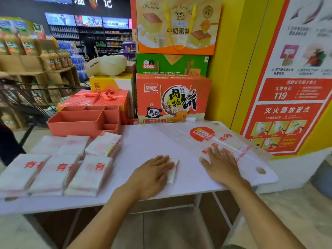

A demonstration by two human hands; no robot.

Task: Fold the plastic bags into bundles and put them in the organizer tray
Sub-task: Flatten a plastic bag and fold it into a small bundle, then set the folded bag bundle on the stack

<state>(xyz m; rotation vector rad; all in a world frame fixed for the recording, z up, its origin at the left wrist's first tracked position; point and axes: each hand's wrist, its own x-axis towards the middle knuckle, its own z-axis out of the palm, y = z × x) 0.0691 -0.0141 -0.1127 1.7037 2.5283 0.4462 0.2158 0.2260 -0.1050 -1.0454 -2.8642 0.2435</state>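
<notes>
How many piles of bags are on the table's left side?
6 piles: three along the near edge, three behind them, before the organizer tray. Blur may hide more.

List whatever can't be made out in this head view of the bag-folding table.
Head view only:
Small bundle: mostly covered by the left hand, pressed flat on it.
Flat bag: print partly hidden under the right hand.
Organizer tray: compartment floors hidden by its own walls.
Leftmost bag stack: cut by the frame edge.
Wall poster: small print blurred.
</notes>
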